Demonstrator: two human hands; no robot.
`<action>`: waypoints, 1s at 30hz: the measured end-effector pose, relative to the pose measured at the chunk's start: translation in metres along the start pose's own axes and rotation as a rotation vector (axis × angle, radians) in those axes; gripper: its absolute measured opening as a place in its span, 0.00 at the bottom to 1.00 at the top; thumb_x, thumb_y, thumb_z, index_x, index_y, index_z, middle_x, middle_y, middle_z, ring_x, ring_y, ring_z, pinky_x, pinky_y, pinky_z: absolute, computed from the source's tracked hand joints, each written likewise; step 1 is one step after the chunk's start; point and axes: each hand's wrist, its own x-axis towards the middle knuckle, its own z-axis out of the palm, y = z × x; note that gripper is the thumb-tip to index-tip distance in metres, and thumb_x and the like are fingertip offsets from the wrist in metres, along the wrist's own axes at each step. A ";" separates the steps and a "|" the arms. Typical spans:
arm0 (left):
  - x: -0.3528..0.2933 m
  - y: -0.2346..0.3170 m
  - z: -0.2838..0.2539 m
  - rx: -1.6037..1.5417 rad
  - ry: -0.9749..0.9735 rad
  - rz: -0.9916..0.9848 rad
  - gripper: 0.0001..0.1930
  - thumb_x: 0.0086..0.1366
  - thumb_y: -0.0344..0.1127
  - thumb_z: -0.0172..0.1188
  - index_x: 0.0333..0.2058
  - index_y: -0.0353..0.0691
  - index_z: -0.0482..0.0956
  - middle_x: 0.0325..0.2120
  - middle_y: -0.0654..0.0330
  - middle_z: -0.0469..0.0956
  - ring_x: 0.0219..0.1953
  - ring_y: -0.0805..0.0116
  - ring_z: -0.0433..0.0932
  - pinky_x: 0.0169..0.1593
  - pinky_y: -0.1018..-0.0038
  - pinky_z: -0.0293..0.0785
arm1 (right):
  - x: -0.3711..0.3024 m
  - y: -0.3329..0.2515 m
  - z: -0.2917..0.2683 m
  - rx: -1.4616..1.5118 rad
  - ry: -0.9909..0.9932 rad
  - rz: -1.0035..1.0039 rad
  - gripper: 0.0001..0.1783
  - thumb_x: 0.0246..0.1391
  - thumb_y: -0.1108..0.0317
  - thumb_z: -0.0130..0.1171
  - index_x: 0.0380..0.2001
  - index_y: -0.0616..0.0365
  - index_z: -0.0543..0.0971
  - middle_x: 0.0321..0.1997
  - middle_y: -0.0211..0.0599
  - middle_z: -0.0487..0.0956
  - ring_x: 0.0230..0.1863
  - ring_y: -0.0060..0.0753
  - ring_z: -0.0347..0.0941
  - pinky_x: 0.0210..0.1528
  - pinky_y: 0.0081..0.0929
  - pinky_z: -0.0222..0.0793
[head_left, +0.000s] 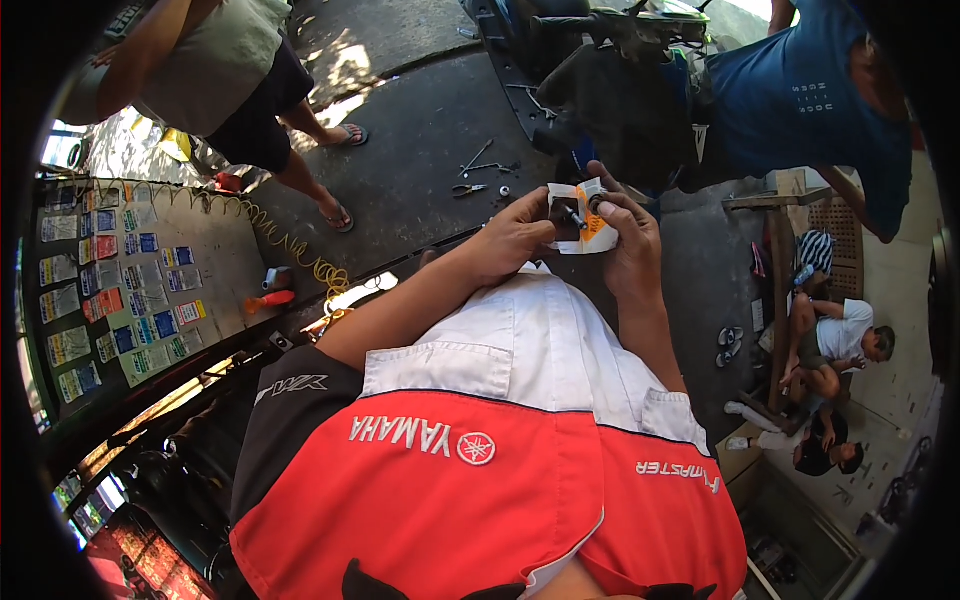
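In front of my chest, both hands hold a small white-and-orange packet that is opened out. My left hand pinches its left edge, fingers closed. My right hand grips the right side, with its thumb across the front. A small, slim metallic part shows against the dark middle of the packet; whether it is a real piece or a printed picture I cannot tell. Close to the right thumb is a small dark, round piece, partly covered by the fingers.
Pliers and a T-handled wrench lie on the dark floor ahead. A motorcycle stands beyond my hands, with a person in blue beside it. Another person stands front left, near a packet-covered board and a yellow coiled hose.
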 end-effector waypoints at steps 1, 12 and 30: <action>0.000 0.002 0.001 0.024 0.003 -0.020 0.25 0.68 0.25 0.48 0.63 0.39 0.65 0.51 0.60 0.77 0.52 0.72 0.77 0.53 0.70 0.74 | 0.000 -0.001 0.001 0.116 0.010 -0.046 0.13 0.56 0.71 0.57 0.40 0.67 0.84 0.66 0.48 0.72 0.57 0.35 0.75 0.60 0.29 0.70; 0.019 -0.010 -0.010 0.338 0.173 -0.010 0.22 0.69 0.21 0.44 0.60 0.38 0.67 0.49 0.57 0.78 0.47 0.70 0.81 0.51 0.72 0.78 | -0.019 -0.048 -0.015 0.399 -0.228 0.218 0.17 0.64 0.55 0.52 0.36 0.60 0.75 0.36 0.45 0.78 0.27 0.28 0.74 0.26 0.19 0.68; 0.027 -0.009 -0.003 -0.120 0.398 0.006 0.15 0.72 0.32 0.52 0.54 0.36 0.63 0.45 0.51 0.75 0.45 0.62 0.82 0.46 0.64 0.85 | -0.007 0.020 0.000 -0.636 0.019 0.007 0.12 0.65 0.64 0.60 0.31 0.60 0.76 0.23 0.27 0.76 0.21 0.11 0.66 0.22 0.16 0.60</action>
